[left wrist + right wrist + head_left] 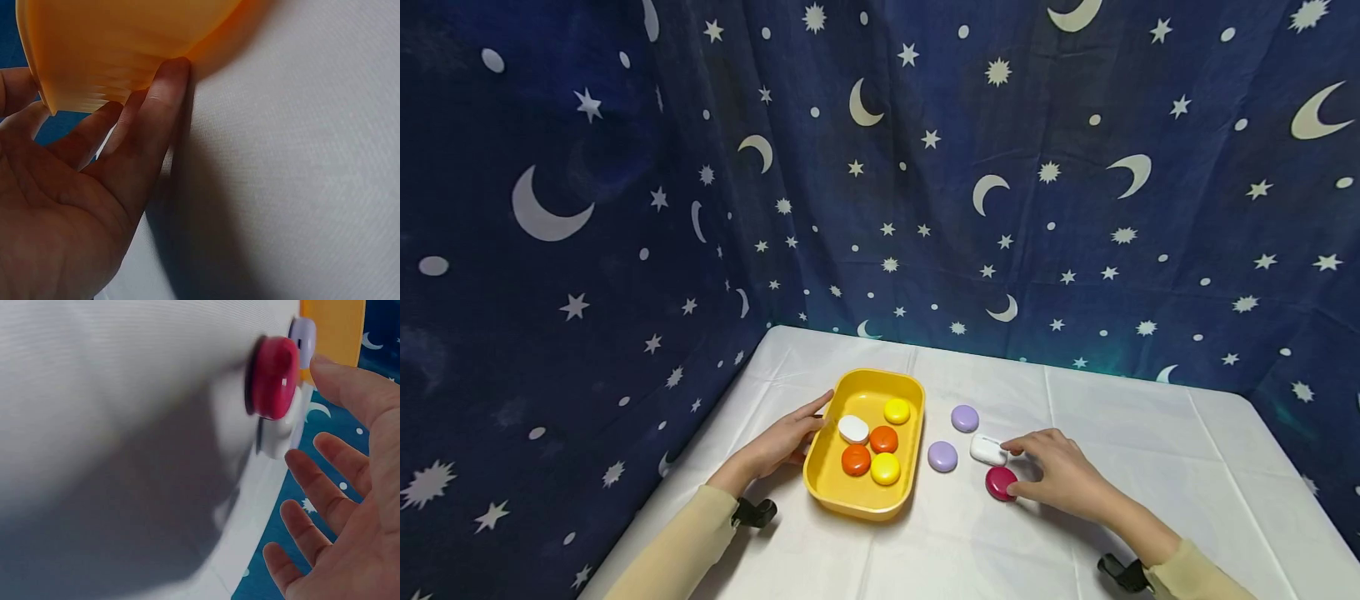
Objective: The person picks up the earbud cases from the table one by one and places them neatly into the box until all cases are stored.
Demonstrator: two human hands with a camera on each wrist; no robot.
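Note:
A yellow tray (865, 500) stands on the table with my left hand (786, 440) gripping its left side. In the left wrist view, fingers (169, 78) lie against the tray's outer wall (125, 37), with the thumb up at the rim. Inside the tray lie a white oval piece (853, 429) and several glossy yellow and orange discs. My right hand (1063, 477) hovers with spread fingers at a white oblong piece (988, 450) and a crimson disc (1000, 483). The right wrist view shows its fingertips apart from the crimson disc (274, 378), nothing between them.
Two lilac discs (965, 418) lie between the tray and the white oblong piece. A white cloth covers the table (1150, 433). Dark blue curtains (925, 183) with moons and stars hang behind and at both sides. Black bands (754, 512) sit on both wrists.

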